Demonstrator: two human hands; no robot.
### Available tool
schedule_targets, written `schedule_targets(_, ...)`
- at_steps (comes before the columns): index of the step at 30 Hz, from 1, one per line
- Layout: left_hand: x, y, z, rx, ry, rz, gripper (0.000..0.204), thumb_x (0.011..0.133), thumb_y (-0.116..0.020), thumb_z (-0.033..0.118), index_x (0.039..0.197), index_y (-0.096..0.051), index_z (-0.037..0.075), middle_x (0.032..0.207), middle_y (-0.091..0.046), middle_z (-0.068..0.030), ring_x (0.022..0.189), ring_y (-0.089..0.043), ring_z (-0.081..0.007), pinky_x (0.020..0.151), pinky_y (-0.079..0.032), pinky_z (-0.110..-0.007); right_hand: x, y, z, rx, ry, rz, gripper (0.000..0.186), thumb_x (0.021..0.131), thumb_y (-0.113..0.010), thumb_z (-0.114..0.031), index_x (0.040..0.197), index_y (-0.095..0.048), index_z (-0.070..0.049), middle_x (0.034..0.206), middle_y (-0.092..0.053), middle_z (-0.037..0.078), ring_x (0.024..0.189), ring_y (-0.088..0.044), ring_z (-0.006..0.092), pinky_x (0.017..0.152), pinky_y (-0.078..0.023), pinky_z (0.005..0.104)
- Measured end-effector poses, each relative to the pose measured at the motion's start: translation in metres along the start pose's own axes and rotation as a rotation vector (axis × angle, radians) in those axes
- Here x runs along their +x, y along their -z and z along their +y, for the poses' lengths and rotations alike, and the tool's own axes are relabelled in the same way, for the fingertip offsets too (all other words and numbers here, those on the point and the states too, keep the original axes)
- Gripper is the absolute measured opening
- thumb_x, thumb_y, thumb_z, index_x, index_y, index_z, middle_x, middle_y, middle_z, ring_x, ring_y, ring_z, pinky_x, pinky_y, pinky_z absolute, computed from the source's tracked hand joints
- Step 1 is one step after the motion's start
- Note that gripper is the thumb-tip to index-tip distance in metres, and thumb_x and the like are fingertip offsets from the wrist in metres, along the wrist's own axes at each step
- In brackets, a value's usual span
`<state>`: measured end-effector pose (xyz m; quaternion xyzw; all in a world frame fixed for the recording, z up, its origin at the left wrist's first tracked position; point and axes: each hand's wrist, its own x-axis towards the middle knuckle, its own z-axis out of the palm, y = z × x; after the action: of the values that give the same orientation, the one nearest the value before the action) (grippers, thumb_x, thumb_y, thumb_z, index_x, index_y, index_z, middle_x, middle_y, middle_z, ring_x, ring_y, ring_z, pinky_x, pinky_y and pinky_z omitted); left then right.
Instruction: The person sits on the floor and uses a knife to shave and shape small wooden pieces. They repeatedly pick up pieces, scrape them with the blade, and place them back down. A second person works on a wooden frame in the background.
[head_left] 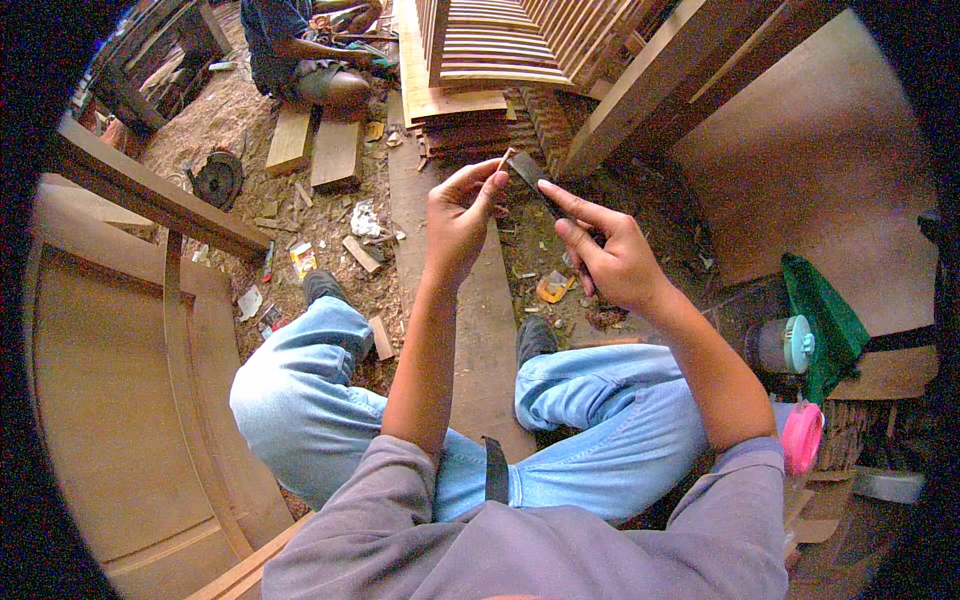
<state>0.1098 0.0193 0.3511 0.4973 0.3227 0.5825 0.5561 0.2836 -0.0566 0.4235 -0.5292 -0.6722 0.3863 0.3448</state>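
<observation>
My left hand (460,222) is raised in front of me, thumb and fingertips pinched on a small thin strip of reddish wood (506,160). To its right, my right hand (614,256) grips a dark flat metal bar (528,172), with the index finger stretched along it. The bar's far end meets or nearly meets the wood strip; I cannot tell whether they touch. Whether the bar is a file or a blade does not show, as its near part is hidden in my fingers.
Between my legs runs a long plank (480,330). Panelled doors (120,400) lean at the left. A slatted wooden frame (500,45) stands ahead, near a seated person (310,50). A lidded jug (785,345) stands at right; wood blocks (338,150) lie on the littered ground.
</observation>
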Motion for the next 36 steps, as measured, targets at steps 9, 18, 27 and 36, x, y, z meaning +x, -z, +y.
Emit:
schedule_targets(9, 0.0, -0.004, 0.003, 0.551, -0.371, 0.07, 0.014, 0.087, -0.06, 0.008, 0.096, -0.068, -0.001, 0.086, -0.068, -0.0163, 0.075, -0.067, -0.0242, 0.063, -0.051, -0.033, -0.003, 0.002, 0.004, -0.022, -0.084, -0.027, 0.041, 0.096, -0.051, -0.014, 0.137, -0.048, -0.02, 0.055, -0.044, -0.005, 0.04, -0.041, 0.0033, 0.039, -0.038, 0.0209)
schedule_targets(18, 0.013, -0.004, -0.008, 0.718, -0.476, -0.017, 0.013, 0.083, -0.061, 0.009, 0.088, -0.068, 0.0, 0.074, -0.063, -0.0215, 0.064, -0.063, -0.0339, 0.058, -0.048, -0.037, 0.005, -0.023, -0.001, 0.275, -0.32, 0.094, 0.039, 0.098, -0.049, -0.018, 0.137, -0.047, -0.016, 0.06, -0.049, -0.001, 0.042, -0.046, 0.0075, 0.04, -0.042, 0.0236)
schedule_targets(27, 0.023, -0.005, -0.04, 0.823, -0.309, -0.059, 0.016, 0.083, -0.061, 0.014, 0.083, -0.07, 0.001, 0.07, -0.06, -0.0231, 0.063, -0.063, -0.0366, 0.057, -0.049, -0.041, 0.018, -0.039, 0.039, 0.319, -0.375, 0.182, 0.039, 0.097, -0.051, -0.017, 0.136, -0.048, -0.014, 0.063, -0.052, 0.001, 0.045, -0.049, 0.0096, 0.041, -0.046, 0.0251)
schedule_targets(36, -0.021, -0.029, -0.054, 0.731, -0.057, -0.284, 0.018, 0.082, -0.063, 0.014, 0.091, -0.071, 0.0, 0.079, -0.065, -0.0236, 0.069, -0.068, -0.0317, 0.067, -0.053, -0.038, 0.034, 0.082, 0.031, 0.314, -0.189, 0.881, 0.04, 0.098, -0.048, -0.02, 0.137, -0.046, -0.016, 0.064, -0.052, 0.003, 0.047, -0.051, 0.0129, 0.043, -0.047, 0.0296)
